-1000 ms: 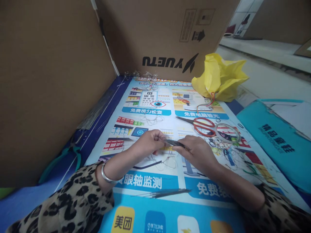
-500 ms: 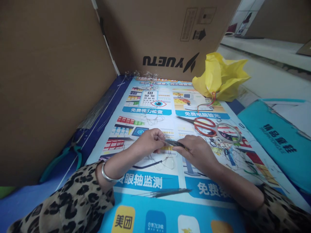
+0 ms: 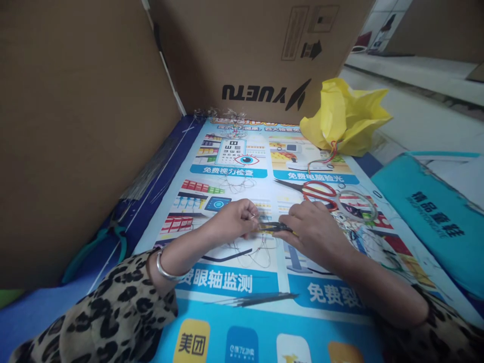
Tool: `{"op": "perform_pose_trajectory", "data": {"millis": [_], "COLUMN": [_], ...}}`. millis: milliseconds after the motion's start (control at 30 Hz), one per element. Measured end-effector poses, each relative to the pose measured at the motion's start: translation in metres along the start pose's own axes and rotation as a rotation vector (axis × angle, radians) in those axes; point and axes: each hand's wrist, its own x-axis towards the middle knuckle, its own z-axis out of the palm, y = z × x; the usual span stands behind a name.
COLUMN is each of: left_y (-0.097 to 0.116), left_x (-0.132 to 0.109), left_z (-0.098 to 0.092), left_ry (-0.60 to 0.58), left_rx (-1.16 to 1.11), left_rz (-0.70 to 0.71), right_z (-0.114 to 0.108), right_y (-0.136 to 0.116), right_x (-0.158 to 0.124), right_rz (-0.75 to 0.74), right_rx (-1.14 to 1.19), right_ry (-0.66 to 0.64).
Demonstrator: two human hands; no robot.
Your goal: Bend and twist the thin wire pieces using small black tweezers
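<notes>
My left hand [image 3: 239, 218] is closed in a pinch on a thin wire [image 3: 254, 216], just left of the middle of the poster. Fine loops of wire [image 3: 260, 256] lie or hang below its fingertips. Small dark-jawed pliers [image 3: 273, 227] sit in my right hand [image 3: 315, 229], their tips pointing left at the left fingertips. The handles are mostly hidden by my palm. Whether the jaws touch the wire is too small to tell. Nearer me, a bundle of thin dark wire pieces [image 3: 264, 300] lies on the poster [image 3: 242, 317].
Red-handled scissors [image 3: 319, 194] and a roll of clear tape [image 3: 374, 212] lie beyond my right hand, beside tangled wires [image 3: 374, 242]. Teal pliers [image 3: 100, 242] rest at left. Cardboard walls [image 3: 264, 45] stand behind and left; yellow paper [image 3: 344, 118] and a teal box [image 3: 431, 212] are right.
My right hand has shifted slightly right with the pliers, whose jaws now look parted where they looked closer together. The left hand stays nearly in place, still pinching.
</notes>
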Motion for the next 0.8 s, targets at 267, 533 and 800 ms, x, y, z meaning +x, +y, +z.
{"op": "perform_pose_trajectory", "data": {"millis": [267, 533, 800], "left_y": [-0.0022, -0.0033, 0.0011], "left_x": [-0.0002, 0.0007, -0.0006], "left_z": [-0.0044, -0.0056, -0.0041], "left_ry": [-0.08, -0.105, -0.083], "left_rx": [-0.021, -0.026, -0.056], "left_rz": [0.009, -0.03, -0.063], "right_z": [0.0046, 0.0014, 0.0011], "right_y": [0.0056, 0.0046, 0.0035], "right_x": [-0.0007, 0.0007, 0.0002], "right_rz": [-0.089, -0.148, -0.152], "right_rx": [-0.039, -0.105, -0.138], "right_ry": [0.042, 0.072, 0.061]}}
